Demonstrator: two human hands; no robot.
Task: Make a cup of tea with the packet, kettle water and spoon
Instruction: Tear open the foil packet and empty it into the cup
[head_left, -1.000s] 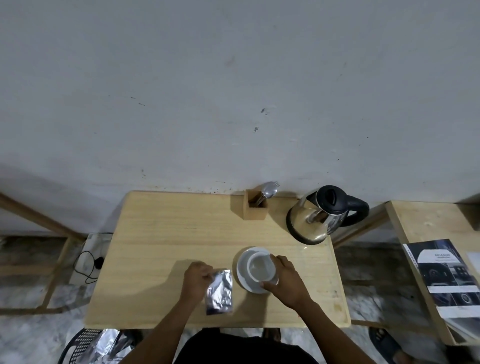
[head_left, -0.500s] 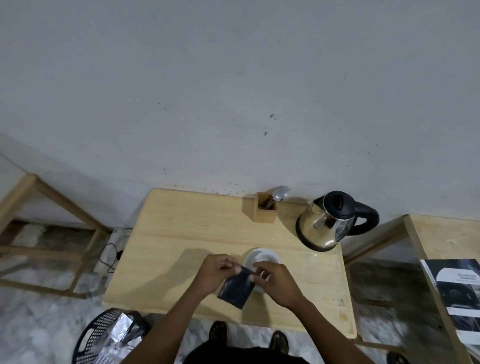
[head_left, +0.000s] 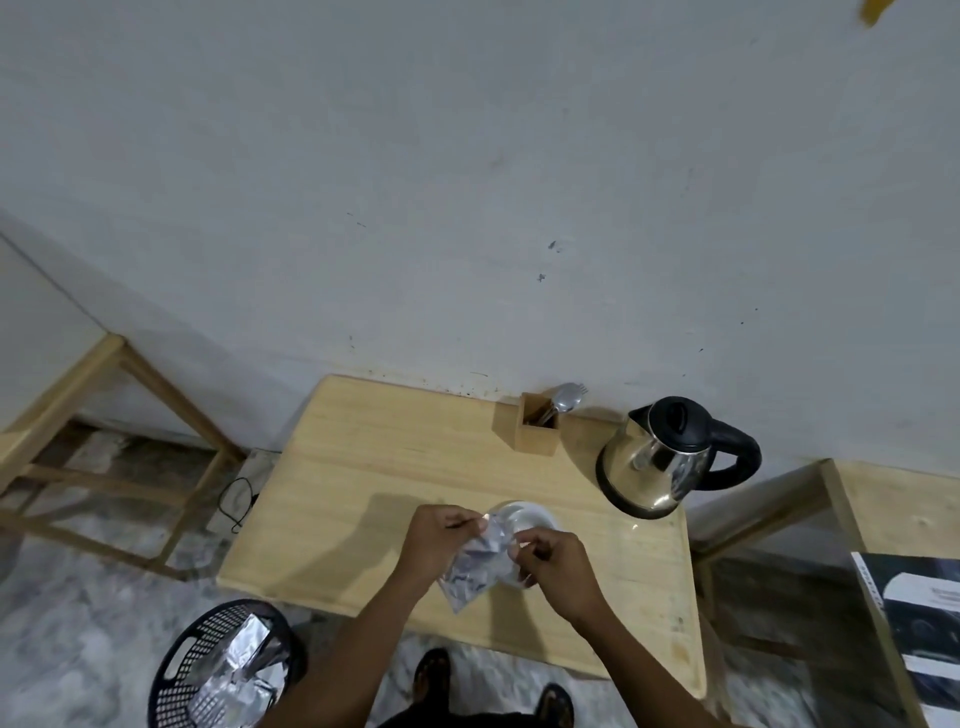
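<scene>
A silver foil packet (head_left: 475, 566) hangs in the air above the near middle of the wooden table (head_left: 363, 467). My left hand (head_left: 439, 540) pinches its top left corner and my right hand (head_left: 558, 566) pinches the top right. Behind the packet stands a white cup on a saucer (head_left: 530, 517), partly hidden by the packet and my right hand. A steel kettle (head_left: 654, 462) with a black lid and handle stands at the back right. A spoon (head_left: 561, 401) leans in a small wooden holder (head_left: 535, 434) at the back.
A black perforated basket (head_left: 223, 667) with several crumpled foil packets sits on the floor at the near left. Another wooden table (head_left: 893, 514) with a dark booklet (head_left: 919, 613) is on the right. A wooden frame (head_left: 104, 415) stands to the left. A wall rises right behind the table.
My left hand lifted the packet off the table, and my right hand left the cup and took the packet's other corner. The packet now shows its crumpled silver side, held over the cup.
</scene>
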